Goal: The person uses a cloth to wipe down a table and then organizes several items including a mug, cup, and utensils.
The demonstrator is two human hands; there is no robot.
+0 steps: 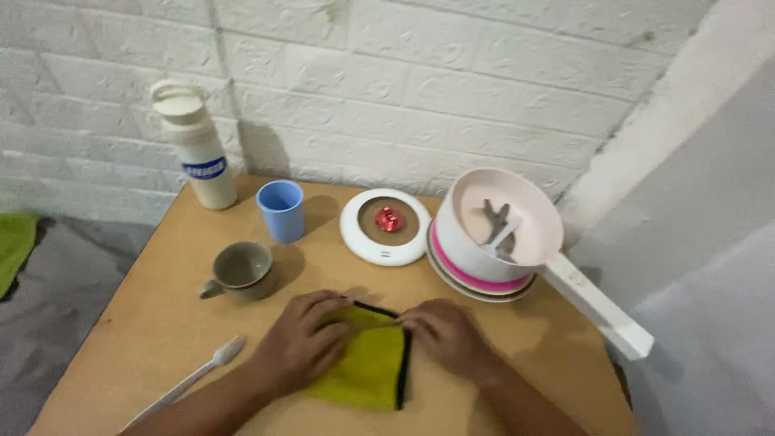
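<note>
Midway through a fold, a yellow-green cloth with black trim (367, 363) lies doubled at the near edge of the wooden surface (145, 339). Left hand (303, 339) presses flat on it; right hand (444, 335) pinches its top corner. Beyond stand a grey mug (240, 269), blue cup (281, 210), white fork (190, 379) and pot (504, 226).

Soft even light, mild blur (edges)

Home dining corner, wooden table (145, 339), mug (242, 270), blue cup (281, 210), cooking pot (500, 230), whitewashed brick wall (452, 81)
</note>
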